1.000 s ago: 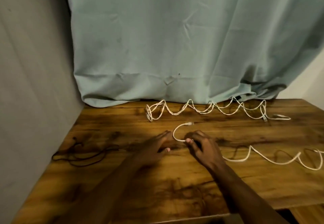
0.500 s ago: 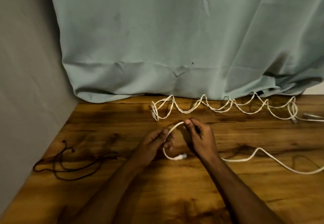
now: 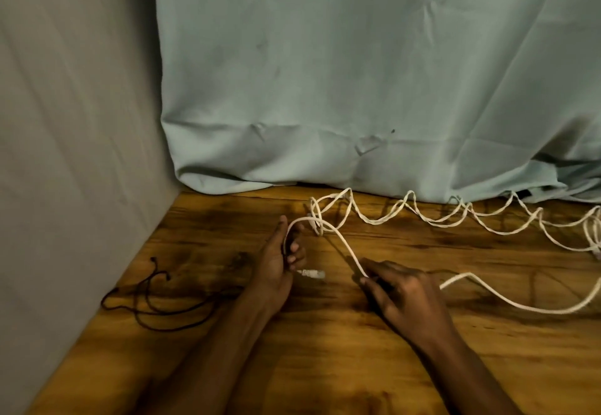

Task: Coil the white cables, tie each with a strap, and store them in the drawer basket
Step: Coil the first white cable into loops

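A white cable runs from my left hand across to my right hand and trails off to the right over the wooden table. My left hand holds the cable's end portion, with the cable looped over its fingers and the plug sticking out below. The fingers of my right hand pinch the cable further along. A second white cable lies in loose waves along the back of the table under the curtain.
A thin black cord lies tangled at the left of the table near the grey wall. A pale green curtain hangs behind the table. No drawer or basket is in view.
My hands have moved apart: the right hand slid down the cable toward the right, and the cable now stretches between both hands. The left hand has the cable looped over its fingers.
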`<state>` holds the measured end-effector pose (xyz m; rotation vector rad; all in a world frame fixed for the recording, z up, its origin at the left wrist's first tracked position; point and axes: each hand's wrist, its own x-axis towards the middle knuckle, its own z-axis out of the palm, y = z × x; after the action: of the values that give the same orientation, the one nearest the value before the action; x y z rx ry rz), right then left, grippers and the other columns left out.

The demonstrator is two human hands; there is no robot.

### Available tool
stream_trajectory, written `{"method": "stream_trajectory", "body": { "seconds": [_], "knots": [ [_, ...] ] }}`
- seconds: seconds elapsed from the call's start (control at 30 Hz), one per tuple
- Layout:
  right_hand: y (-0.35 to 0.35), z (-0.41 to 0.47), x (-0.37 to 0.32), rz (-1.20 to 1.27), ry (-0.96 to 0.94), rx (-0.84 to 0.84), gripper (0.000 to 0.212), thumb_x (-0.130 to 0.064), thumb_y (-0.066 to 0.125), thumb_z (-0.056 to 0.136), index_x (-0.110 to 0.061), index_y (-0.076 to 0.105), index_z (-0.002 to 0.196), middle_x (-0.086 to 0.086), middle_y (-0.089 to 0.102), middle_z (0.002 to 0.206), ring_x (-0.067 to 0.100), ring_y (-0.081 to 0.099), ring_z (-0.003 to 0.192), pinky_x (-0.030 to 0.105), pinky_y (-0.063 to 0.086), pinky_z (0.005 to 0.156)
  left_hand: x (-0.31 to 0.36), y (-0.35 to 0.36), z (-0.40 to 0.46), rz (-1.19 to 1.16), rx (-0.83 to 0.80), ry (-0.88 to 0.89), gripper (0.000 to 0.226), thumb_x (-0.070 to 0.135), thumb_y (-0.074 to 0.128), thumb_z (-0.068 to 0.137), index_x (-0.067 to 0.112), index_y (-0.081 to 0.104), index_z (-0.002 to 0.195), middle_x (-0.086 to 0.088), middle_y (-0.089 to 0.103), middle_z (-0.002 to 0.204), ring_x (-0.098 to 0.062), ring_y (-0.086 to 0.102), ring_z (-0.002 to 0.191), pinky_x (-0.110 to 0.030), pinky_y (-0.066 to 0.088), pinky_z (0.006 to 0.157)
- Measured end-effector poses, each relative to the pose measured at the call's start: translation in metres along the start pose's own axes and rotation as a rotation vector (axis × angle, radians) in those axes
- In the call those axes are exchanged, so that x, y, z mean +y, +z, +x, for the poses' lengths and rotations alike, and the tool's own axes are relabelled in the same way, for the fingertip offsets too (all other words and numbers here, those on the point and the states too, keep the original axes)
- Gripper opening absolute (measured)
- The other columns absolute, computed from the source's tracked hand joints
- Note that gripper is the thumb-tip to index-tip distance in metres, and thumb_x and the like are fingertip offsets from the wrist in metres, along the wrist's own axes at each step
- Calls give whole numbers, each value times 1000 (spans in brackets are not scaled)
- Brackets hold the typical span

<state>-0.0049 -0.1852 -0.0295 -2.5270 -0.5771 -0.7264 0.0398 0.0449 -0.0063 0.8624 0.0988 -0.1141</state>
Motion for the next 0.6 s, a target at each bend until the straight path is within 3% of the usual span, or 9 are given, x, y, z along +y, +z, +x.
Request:
{"method": "stream_trajectory", "body": {
  "seconds": [0.17,0.27,0.33,0.43,0.6],
  "knots": [
    [-6,1,-1,-64,-28,36,28,-20,73,96,-22,76,124,-8,76,101,10,70,77,21,49,64,8,-3,-3,-153,-143,-29,41,20,36,102,-6,64,116,-12,69,80,-15,61,64,-25,49,59],
    [-6,1,-3,-126,-63,110,25,-23,58,97,-16,73,116,-2,69,94,15,59,75,23,33,67,5,-4,-4,-13,-189,62,32,12,41,104,-3,65,121,-15,70,95,-17,67,76,-29,57,70],
    [-5,0,-7,-141,-113,137,11,-18,59,94,-15,66,101,1,62,87,19,51,69,25,25,68,2,-2,-6,148,-198,129,30,14,45,103,2,69,116,-16,72,99,-23,70,84,-36,58,78],
    [-1,-1,-13,-93,-183,153,10,-14,56,95,-10,65,91,4,59,85,21,49,68,29,30,63,-2,3,-12,252,-265,144,31,19,48,101,0,68,113,-22,73,106,-31,73,97,-37,60,83],
    [5,-2,-30,70,-306,158,23,-7,53,100,-3,75,102,9,69,93,24,65,79,33,51,67,-11,8,-18,366,-371,99,34,24,54,95,-3,69,112,-22,73,107,-30,72,101,-35,60,84]
  ]
}}
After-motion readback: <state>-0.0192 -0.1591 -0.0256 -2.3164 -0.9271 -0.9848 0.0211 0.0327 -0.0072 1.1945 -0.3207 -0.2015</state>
